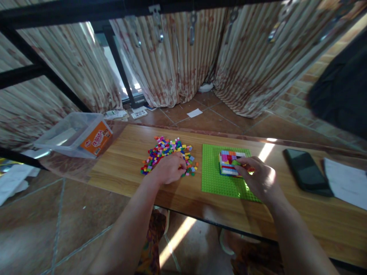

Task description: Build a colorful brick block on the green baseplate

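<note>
Over the near right part of a heap of small coloured toy bricks [163,148] is my left hand [171,168]. Its fingers are curled together, and what they hold, if anything, is hidden. My right hand [256,173] pinches a light green brick [235,162] at the top of a low block of stacked bricks [226,170]. Rows of white, red, pink, orange and blue show in that block, while its right side is covered by my fingers. Under it lies a studded green baseplate [210,179]. Whether the green brick is pressed onto the block, I cannot tell.
The wooden table [120,152] runs across the view. A dark phone [308,172] and white paper [345,181] lie at its right. Left of the table stands a clear plastic bin [71,133] with an orange label. Striped curtains [177,61] hang behind, and a dark frame bar crosses the top.
</note>
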Motion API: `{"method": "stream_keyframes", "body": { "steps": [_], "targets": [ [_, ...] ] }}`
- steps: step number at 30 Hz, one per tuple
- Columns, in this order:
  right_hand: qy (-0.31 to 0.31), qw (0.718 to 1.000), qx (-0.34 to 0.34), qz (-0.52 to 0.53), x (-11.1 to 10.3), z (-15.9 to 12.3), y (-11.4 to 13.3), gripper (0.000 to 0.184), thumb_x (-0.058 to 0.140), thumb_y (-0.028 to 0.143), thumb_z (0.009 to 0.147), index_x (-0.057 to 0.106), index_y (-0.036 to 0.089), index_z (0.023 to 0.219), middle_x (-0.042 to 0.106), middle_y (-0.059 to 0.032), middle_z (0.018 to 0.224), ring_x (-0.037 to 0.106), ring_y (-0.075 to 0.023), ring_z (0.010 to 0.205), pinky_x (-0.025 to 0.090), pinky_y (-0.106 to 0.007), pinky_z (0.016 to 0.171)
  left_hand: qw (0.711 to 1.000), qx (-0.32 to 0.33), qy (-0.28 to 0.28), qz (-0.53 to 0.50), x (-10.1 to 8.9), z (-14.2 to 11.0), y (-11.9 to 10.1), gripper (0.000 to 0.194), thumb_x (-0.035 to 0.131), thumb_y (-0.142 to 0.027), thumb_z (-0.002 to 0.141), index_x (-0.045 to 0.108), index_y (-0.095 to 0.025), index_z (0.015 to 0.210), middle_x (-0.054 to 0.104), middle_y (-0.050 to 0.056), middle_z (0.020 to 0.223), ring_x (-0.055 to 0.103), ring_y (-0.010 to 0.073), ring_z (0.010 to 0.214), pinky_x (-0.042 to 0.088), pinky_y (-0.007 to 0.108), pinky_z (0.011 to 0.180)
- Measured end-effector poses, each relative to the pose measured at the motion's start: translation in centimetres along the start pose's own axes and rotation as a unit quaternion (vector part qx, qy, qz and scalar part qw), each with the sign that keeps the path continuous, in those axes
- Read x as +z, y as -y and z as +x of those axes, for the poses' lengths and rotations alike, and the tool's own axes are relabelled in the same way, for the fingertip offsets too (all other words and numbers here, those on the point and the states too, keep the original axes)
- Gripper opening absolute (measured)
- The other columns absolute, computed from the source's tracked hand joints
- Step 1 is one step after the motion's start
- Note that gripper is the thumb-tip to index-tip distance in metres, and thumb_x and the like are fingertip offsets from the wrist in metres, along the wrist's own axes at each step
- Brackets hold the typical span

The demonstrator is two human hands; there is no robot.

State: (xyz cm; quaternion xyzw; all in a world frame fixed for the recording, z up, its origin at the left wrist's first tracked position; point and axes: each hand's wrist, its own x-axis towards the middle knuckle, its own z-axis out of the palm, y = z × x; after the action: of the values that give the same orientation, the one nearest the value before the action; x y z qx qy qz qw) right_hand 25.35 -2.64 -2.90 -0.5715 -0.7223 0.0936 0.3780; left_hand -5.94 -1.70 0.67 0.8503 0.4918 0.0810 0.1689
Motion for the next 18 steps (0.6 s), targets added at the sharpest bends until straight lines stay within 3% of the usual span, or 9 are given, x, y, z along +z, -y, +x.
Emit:
{"method": "stream_keyframes", "body": {
  "steps": [7, 12, 16, 18],
  "targets": [
    [-0.032, 0.999, 0.005, 0.001, 0.4, -0.1, 0.5, 0.02, 0.061, 0.036, 0.083, 0.071, 0.02, 0.089, 0.069, -0.0045, 0.088, 0.066, -0.0171, 0.069, 0.055, -0.033, 0.067, 0.998, 0.023, 0.0, -0.066, -0.1, -0.3, 0.5, 0.014, 0.055, -0.015, 0.082, 0.067, -0.017, 0.076, 0.062, 0.005, 0.089, 0.058, 0.0169, 0.084, 0.044, 0.028, 0.076],
    [-0.063, 0.998, 0.006, 0.032, 0.2, 0.2, 1.7, 0.019, 0.064, 0.034, 0.08, 0.071, 0.02, 0.092, 0.069, -0.0047, 0.09, 0.066, -0.0168, 0.07, 0.056, -0.033, 0.067, 0.987, 0.002, -0.066, -0.15, -0.4, -0.3, 0.3, 0.012, 0.051, -0.019, 0.087, 0.061, -0.017, 0.082, 0.062, 0.002, 0.083, 0.057, 0.0158, 0.079, 0.044, 0.027, 0.072],
    [-0.107, 0.992, 0.014, 0.072, 0.6, 0.3, 4.0, 0.015, 0.062, 0.033, 0.084, 0.071, 0.021, 0.087, 0.07, -0.0038, 0.087, 0.065, -0.0157, 0.071, 0.055, -0.031, 0.069, 0.957, -0.024, -0.114, -0.267, 0.1, 0.3, -1.5, 0.014, 0.048, -0.024, 0.091, 0.06, -0.017, 0.086, 0.062, 0.001, 0.079, 0.058, 0.0137, 0.072, 0.045, 0.025, 0.067],
    [-0.068, 0.99, 0.026, 0.123, 1.3, 0.1, 5.6, 0.016, 0.061, 0.034, 0.085, 0.071, 0.021, 0.087, 0.07, -0.0037, 0.087, 0.065, -0.0156, 0.073, 0.054, -0.03, 0.068, 0.93, -0.023, -0.1, -0.354, 0.8, 0.7, -2.9, 0.015, 0.047, -0.025, 0.092, 0.06, -0.017, 0.089, 0.063, 0.001, 0.079, 0.06, 0.0128, 0.071, 0.047, 0.024, 0.064]
  ]
}}
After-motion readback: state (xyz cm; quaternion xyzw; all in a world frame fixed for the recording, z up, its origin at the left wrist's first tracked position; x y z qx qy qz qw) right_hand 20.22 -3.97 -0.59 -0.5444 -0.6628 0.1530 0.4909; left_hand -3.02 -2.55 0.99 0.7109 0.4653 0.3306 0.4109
